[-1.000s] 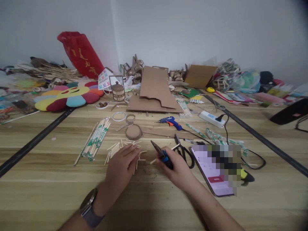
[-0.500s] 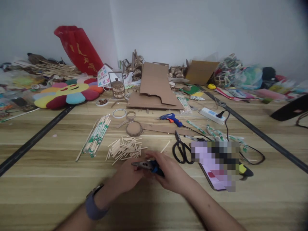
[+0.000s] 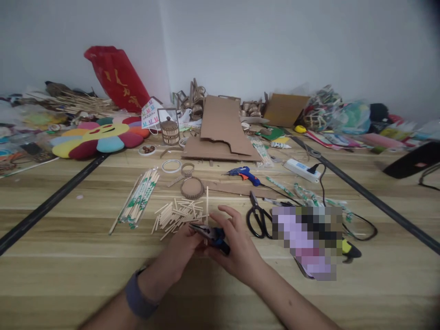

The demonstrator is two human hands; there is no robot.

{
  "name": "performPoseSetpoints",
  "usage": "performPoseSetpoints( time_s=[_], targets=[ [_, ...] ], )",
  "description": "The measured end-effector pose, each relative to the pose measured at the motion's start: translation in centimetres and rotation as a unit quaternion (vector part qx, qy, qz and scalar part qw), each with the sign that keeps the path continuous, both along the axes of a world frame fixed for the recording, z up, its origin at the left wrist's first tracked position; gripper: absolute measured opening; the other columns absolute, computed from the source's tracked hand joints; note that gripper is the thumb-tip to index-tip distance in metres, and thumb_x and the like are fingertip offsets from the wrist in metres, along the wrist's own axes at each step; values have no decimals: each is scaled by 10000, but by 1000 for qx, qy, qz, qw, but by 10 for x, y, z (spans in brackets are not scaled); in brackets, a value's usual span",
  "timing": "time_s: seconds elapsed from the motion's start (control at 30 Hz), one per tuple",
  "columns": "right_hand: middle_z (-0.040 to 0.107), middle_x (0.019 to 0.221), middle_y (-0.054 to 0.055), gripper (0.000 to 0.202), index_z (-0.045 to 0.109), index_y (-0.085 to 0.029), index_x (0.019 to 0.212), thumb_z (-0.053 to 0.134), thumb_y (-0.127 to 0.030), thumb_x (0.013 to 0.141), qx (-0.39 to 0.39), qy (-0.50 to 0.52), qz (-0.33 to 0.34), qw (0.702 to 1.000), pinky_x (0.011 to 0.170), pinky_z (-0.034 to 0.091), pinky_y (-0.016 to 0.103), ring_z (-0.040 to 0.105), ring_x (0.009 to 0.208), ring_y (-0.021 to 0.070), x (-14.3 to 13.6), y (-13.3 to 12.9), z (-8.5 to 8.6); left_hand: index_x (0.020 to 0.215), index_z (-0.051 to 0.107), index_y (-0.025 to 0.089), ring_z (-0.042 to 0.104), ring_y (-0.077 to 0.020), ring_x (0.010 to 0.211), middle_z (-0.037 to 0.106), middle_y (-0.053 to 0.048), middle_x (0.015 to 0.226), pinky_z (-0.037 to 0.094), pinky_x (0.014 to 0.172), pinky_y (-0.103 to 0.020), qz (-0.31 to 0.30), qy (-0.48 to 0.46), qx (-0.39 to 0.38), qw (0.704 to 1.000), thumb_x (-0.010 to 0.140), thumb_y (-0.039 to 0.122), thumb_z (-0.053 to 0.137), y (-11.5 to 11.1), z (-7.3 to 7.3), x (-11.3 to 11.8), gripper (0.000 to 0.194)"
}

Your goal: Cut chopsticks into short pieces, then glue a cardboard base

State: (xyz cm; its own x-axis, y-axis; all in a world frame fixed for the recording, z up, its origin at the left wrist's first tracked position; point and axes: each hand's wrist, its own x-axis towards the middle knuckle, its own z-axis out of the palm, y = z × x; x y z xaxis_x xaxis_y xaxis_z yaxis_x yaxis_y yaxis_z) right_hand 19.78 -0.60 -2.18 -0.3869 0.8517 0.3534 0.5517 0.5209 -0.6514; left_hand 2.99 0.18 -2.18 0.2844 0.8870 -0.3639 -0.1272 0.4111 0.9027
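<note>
My right hand (image 3: 237, 245) holds a pair of pliers (image 3: 215, 234) with dark blue handles, its index finger lifted off them. The metal jaws point left, over the fingers of my left hand (image 3: 184, 250). My left hand is closed, pinching a thin wooden stick (image 3: 207, 201) that sticks up beyond the pliers; its lower end is hidden. Just past my left hand lies a loose pile of short wooden sticks (image 3: 178, 213). Behind the pile is a round cardboard piece with a ridged rim (image 3: 192, 188).
Scissors (image 3: 257, 217) and a blurred-out phone (image 3: 302, 247) lie right of my hands. A blue glue gun (image 3: 244, 174) lies farther back, near a white power strip (image 3: 301, 169). Bagged sticks (image 3: 141, 197) are at left. Cardboard sheets (image 3: 220, 123) and a small lidded wooden bucket (image 3: 170, 131) stand behind.
A wooden stick now stands upright at my left fingers. The single stick that lay left of the scissors is gone from there. My right fingers have spread, and the view has tilted slightly.
</note>
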Motion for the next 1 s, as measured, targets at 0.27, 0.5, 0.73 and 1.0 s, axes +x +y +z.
performPoseSetpoints(
  time_s=[0.27, 0.5, 0.73, 1.0],
  targets=[
    [365, 1344, 179, 660, 425, -210, 1336, 731, -191, 751, 9, 14, 0, 1000, 933, 505, 416, 509, 1179, 291, -3, 0, -7, 735, 630, 178, 597, -206, 785, 672, -4, 713, 470, 709, -295, 21, 30, 48, 998, 661, 332, 644, -4, -1, 6, 172],
    [555, 845, 26, 51, 555, -192, 871, 553, -210, 823, -151, 75, -22, 985, 737, 439, 296, 540, 816, 188, 10, 7, 24, 804, 642, 172, 623, -187, 691, 722, -39, 703, 455, 634, -267, 6, 95, 104, 990, 780, 558, 606, 6, 17, -13, 389],
    [426, 701, -43, 94, 547, -183, 745, 588, -267, 757, -376, 44, 75, 922, 622, 310, 245, 408, 686, 131, 29, 12, 39, 785, 640, 182, 598, -166, 632, 738, -33, 680, 435, 606, -251, -37, 141, 159, 976, 846, 496, 542, 9, 25, -25, 335],
    [461, 723, -38, 138, 593, -177, 813, 596, -284, 725, -412, 64, 93, 904, 629, 318, 239, 413, 705, 134, 26, 9, 36, 791, 676, 176, 595, -151, 655, 730, -16, 689, 417, 615, -232, -146, 146, 161, 965, 876, 432, 519, 1, 26, -22, 312]
  ],
)
